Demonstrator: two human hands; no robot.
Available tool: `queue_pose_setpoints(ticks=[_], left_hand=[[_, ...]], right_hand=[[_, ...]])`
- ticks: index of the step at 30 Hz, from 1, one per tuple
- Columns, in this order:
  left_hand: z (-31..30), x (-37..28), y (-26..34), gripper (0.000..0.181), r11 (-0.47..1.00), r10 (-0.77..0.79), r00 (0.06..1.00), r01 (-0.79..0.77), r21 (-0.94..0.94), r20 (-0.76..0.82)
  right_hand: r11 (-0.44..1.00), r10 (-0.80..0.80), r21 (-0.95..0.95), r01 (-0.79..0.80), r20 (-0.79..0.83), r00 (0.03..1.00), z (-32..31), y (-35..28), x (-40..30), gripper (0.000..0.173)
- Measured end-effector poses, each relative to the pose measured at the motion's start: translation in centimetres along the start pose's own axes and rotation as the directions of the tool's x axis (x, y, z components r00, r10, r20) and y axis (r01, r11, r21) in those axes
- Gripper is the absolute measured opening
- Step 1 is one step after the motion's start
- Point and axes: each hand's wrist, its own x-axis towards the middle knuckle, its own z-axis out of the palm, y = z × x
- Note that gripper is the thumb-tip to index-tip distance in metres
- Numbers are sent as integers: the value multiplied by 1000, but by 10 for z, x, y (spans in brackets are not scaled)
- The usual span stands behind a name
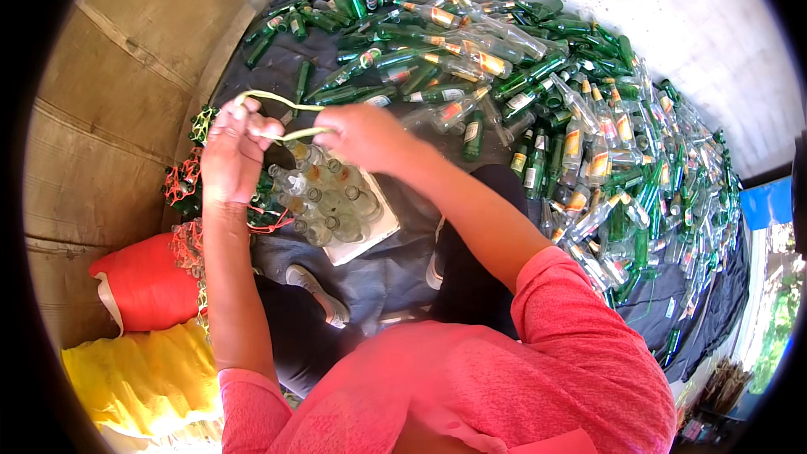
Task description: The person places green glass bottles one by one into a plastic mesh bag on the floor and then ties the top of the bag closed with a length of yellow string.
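A loop of pale yellow-green plastic strap is stretched between my two hands. My left hand pinches one end between thumb and fingers, and my right hand is closed on both strands at the other end. Just below them, several clear glass bottles stand upright in a tight cluster on a white board, mouths upward. Part of the cluster's far side is hidden behind my hands. Whether the strap touches any bottle I cannot tell.
A large heap of green and clear glass bottles spreads ahead and right over a dark sheet. Bottles bundled in red cord stand by the left wall. A red padded roll and a yellow cloth lie at left.
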Motion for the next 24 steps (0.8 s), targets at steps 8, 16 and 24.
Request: queue_pose_setpoints(ticks=[8, 16, 24], left_hand=[[-158, -23, 95, 16, 877, 411, 875, -456, -149, -257], [-223, -59, 129, 20, 787, 589, 579, -571, 236, -563], [-181, -40, 106, 21, 866, 483, 605, -437, 243, -633]], right_hand=[[849, 528, 165, -503, -336, 780, -106, 94, -11, 20], [573, 807, 818, -56, -550, 216, -167, 200, -58, 17], [506, 764, 857, -99, -392, 513, -142, 155, -38, 22]])
